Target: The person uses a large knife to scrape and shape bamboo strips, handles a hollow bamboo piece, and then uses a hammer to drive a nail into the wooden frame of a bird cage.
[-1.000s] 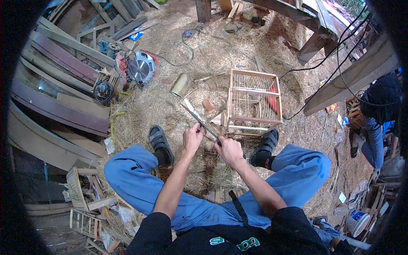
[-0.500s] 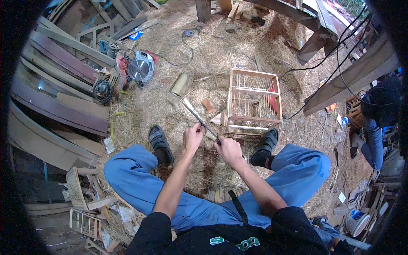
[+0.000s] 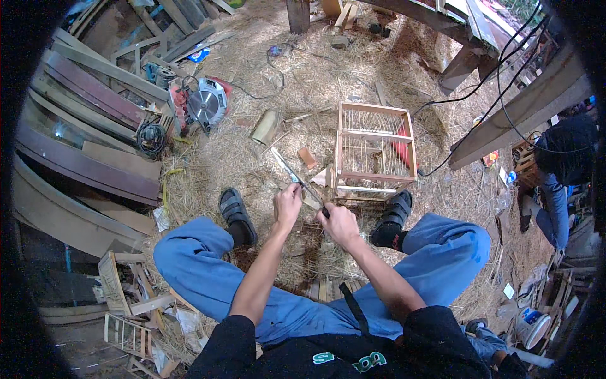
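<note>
My right hand [image 3: 341, 224] is closed round the dark handle of a long-bladed knife [image 3: 287, 165], whose blade points forward and to the left. Fingertips pinched, my left hand [image 3: 288, 203] meets the blade near its middle; whatever is between those fingers is too small to make out. A pale piece of wood [image 3: 312, 199] shows beneath the knife. Just ahead lie an orange-brown block [image 3: 307, 158] and a short bamboo section [image 3: 266, 126]. To the right stands a wooden frame with thin bars [image 3: 341, 142], like a small cage, beside my right foot.
A circular saw [image 3: 207, 104] rests at the left, near stacked boards [image 3: 88, 82] and a coiled cable [image 3: 151, 138]. Black cables [image 3: 464, 148] cross at the right by a thick beam [image 3: 517, 117]. Another person [image 3: 555, 208] is at the far right. Straw and shavings cover the ground.
Both hands stay almost in place, the left fingers still at the blade. The knife has shifted only slightly. The whole view has moved a little.
</note>
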{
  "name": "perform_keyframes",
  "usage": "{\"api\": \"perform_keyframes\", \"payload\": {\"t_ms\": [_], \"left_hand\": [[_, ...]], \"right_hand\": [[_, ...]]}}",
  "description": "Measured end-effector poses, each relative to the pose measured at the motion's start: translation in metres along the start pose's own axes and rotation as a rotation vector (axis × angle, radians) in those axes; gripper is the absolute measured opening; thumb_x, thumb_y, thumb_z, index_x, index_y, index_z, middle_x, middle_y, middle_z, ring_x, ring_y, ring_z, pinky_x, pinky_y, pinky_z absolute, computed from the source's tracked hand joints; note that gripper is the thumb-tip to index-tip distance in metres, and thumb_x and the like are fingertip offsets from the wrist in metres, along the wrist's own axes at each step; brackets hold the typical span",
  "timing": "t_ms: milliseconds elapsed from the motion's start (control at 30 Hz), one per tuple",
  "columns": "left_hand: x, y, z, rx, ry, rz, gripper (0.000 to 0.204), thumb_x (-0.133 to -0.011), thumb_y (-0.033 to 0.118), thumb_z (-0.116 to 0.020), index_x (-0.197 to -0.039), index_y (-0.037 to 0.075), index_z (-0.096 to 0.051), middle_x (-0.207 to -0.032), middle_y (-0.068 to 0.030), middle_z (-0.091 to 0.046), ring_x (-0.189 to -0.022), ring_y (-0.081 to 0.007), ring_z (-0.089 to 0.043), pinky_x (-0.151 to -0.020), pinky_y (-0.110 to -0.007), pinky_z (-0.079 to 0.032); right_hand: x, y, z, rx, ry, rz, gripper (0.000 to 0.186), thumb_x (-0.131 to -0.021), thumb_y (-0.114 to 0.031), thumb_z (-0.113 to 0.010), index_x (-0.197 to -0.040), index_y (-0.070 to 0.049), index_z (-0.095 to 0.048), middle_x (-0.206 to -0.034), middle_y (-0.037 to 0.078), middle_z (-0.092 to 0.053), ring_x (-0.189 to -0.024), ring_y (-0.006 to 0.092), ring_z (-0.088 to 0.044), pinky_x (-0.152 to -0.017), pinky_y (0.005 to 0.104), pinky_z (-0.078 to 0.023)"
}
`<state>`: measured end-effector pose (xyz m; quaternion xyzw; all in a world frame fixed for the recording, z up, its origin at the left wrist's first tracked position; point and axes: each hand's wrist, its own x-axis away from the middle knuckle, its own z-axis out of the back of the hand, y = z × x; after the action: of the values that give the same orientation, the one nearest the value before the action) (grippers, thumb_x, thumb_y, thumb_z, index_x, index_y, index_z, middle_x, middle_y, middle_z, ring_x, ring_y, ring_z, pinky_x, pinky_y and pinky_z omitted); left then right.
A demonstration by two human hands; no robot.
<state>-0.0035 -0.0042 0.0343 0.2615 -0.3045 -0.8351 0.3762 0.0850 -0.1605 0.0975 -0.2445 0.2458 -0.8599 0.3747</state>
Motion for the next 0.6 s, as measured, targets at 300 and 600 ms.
{"api": "perform_keyframes", "payload": {"t_ms": [300,600], "left_hand": [[-0.030,0.017,-0.014,0.036,-0.013,-0.102,0.009,-0.089,0.008,-0.066,-0.096,0.004,-0.070,-0.084,-0.0205,-0.072,-0.072,-0.0350,-0.072,-0.062,-0.043,-0.057],[-0.038,0.024,-0.011,-0.003,-0.075,-0.103,0.010,-0.092,0.006,-0.062,-0.100,0.003,-0.068,-0.079,-0.0176,-0.071,-0.065,-0.0294,-0.071,-0.052,-0.039,-0.056]], "right_hand": [[-0.006,-0.003,0.019,0.016,0.115,-0.026,0.030,-0.091,-0.033,-0.061,-0.097,-0.004,-0.064,-0.078,0.026,-0.067,-0.076,0.0451,-0.066,-0.071,0.0537,-0.053],[-0.012,-0.005,0.016,0.040,0.118,-0.039,0.030,-0.091,-0.032,-0.061,-0.103,-0.004,-0.062,-0.076,0.026,-0.067,-0.076,0.0455,-0.067,-0.071,0.0546,-0.053]]}}
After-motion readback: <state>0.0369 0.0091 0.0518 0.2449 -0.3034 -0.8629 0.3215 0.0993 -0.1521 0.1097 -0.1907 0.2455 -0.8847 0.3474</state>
